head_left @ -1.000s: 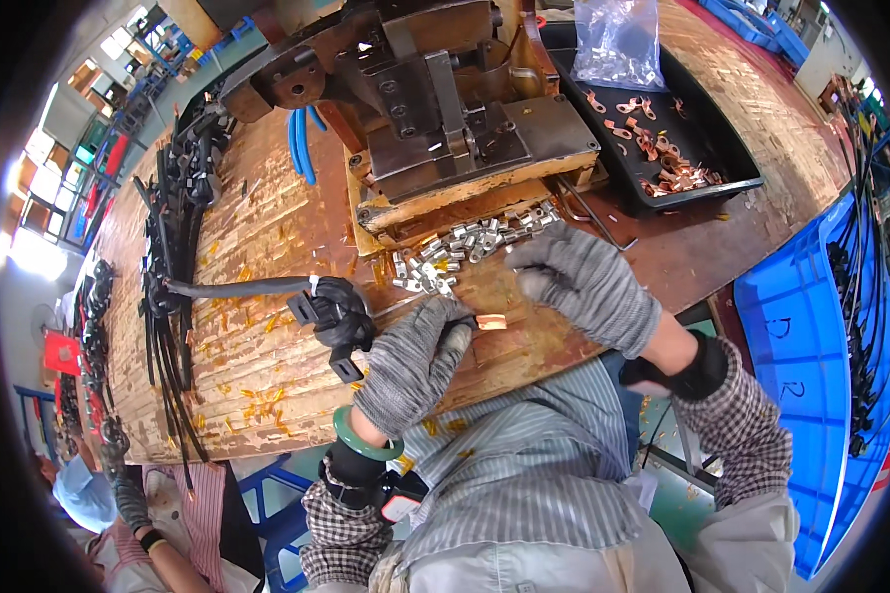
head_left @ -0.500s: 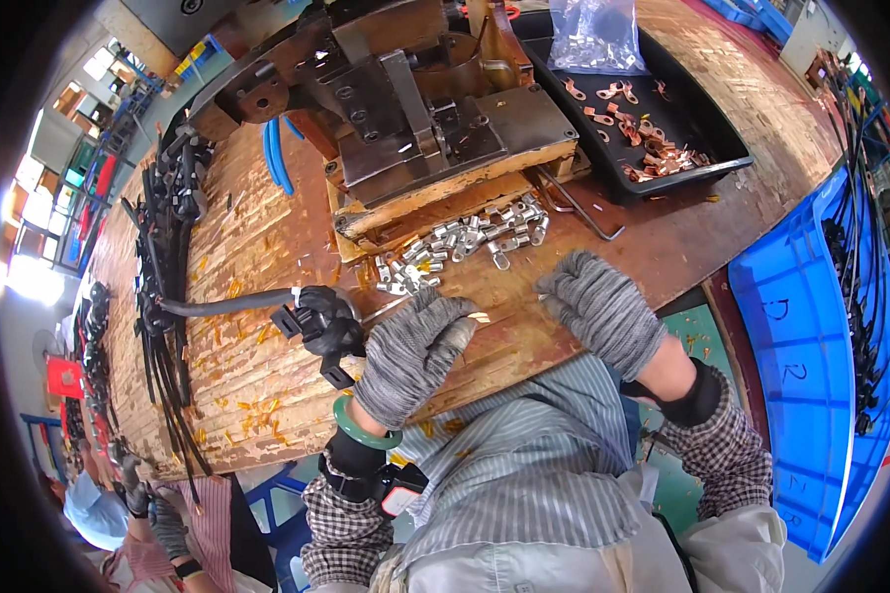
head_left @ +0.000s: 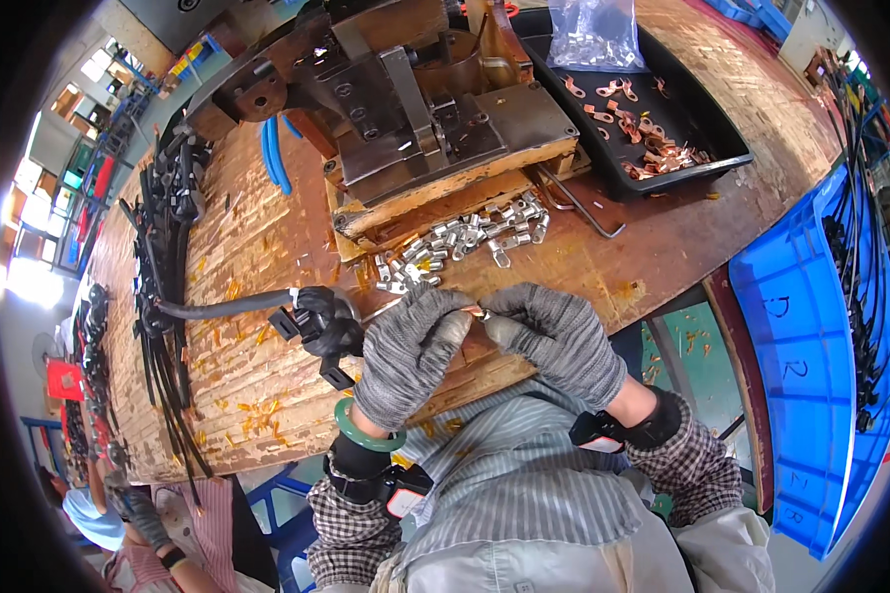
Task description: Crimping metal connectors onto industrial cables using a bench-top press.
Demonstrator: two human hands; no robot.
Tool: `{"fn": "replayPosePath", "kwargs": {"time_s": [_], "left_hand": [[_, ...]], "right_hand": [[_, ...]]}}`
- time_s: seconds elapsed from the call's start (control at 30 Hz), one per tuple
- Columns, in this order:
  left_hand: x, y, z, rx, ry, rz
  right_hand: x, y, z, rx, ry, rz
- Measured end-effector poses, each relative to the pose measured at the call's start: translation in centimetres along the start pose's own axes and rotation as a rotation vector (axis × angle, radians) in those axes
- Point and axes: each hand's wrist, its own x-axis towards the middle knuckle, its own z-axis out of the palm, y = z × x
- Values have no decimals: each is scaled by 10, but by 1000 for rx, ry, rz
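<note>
My left hand [head_left: 412, 346], in a grey knit glove, is closed around a wire, most of it hidden in the glove. Bare copper strands at the wire end [head_left: 478, 312] show between my two hands. My right hand [head_left: 561, 341], gloved the same way, pinches at those strands with thumb and fingers. Beside the left hand lies a black connector [head_left: 328, 334] on a dark grey cable [head_left: 222, 308]. A pile of silver cable lugs [head_left: 445, 247] sits just beyond my hands, in front of a heavy metal press [head_left: 445, 138].
At the back right is a black tray [head_left: 603, 158] with copper lugs [head_left: 663, 153] and a clear bag [head_left: 595, 40] of silver pieces. A bent metal rod [head_left: 593, 215] lies by the press. Black cables [head_left: 163, 296] lie left; a blue crate [head_left: 801, 376] stands right. A co-worker's gloved hand [head_left: 138, 509] shows lower left.
My right hand has moved left and inward, from apart over the table edge to meeting my left hand at the copper strands. The left hand has hardly moved.
</note>
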Motion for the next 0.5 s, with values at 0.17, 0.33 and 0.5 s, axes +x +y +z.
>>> {"fn": "replayPosePath", "kwargs": {"time_s": [0.17,0.33,0.5], "left_hand": [[-2,1,3,159,16,16],[-2,1,3,206,6,4],[-5,-3,5,229,38,56]], "right_hand": [[-2,-3,0,29,38,16],[-2,-6,-2,58,41,36],[-2,-4,-3,151,46,38]]}}
